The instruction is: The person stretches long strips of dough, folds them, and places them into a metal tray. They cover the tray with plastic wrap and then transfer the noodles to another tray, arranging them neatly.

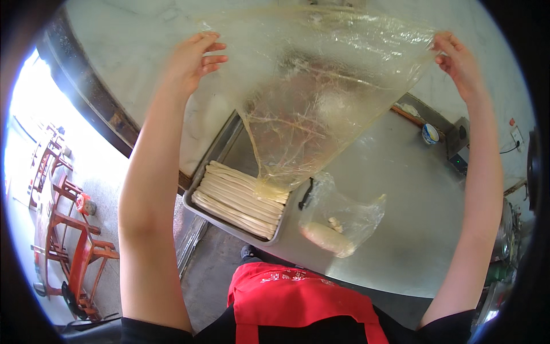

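A wide sheet of clear, yellowish plastic film (331,86) hangs spread between my raised hands. My left hand (200,56) pinches its upper left corner between thumb and forefinger, the other fingers apart. At the upper right corner, my right hand (455,60) grips the film. The lower tip of the sheet drapes over long strips of dough (240,198), which lie side by side in a rectangular metal tray (234,238). Beside the tray, a thick piece of dough (328,238) rests in a clear plastic bag (363,213). The tray's far part is partly hidden behind the film.
The metal worktop (399,241) carries the tray and bag. A black-handled tool (306,195) lies between them. Towards the back right are a patterned bowl (430,133) and a wall socket (517,135). Wooden benches (81,262) stand on the floor at left.
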### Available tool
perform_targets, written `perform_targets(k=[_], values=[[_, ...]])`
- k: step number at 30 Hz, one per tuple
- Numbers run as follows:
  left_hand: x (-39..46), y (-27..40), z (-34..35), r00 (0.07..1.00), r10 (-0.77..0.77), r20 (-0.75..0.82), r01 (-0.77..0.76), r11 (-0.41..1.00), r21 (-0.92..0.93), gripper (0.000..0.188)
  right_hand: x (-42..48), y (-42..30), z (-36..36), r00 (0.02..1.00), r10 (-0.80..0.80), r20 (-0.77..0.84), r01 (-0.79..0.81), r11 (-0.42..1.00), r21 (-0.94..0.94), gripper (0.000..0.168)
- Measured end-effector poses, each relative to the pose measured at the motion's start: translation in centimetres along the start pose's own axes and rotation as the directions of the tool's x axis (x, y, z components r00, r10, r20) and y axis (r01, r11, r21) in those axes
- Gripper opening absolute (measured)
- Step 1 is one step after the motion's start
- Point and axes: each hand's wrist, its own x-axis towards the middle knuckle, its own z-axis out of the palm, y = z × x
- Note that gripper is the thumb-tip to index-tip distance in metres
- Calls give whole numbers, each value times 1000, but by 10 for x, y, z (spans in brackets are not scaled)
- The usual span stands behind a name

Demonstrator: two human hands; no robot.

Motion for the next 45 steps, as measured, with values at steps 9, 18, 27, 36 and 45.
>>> perform_targets(k=[9, 18, 27, 36, 45], values=[[111, 2, -18, 954, 298, -23, -299, 947, -118, 22, 48, -3, 67, 976, -82, -203, 115, 981, 158, 22], [-14, -61, -95, 868, 440, -231, -425, 898, 113, 20, -105, -22, 152, 858, -203, -472, 313, 935, 166, 16], [-140, -258, -166, 989, 147, -31, -121, 903, 411, 14, -258, 91, 262, 989, 137, -53, -138, 990, -26, 13], [-175, -274, -199, 923, 223, 314, -385, 497, 778, 3, -315, 133, 299, 937, 245, 248, -129, 905, -405, 11], [-187, -278, -219, 878, 95, 469, -467, 389, 794, 6, -333, 136, 304, 931, 201, 304, 27, 794, -608, 7]])
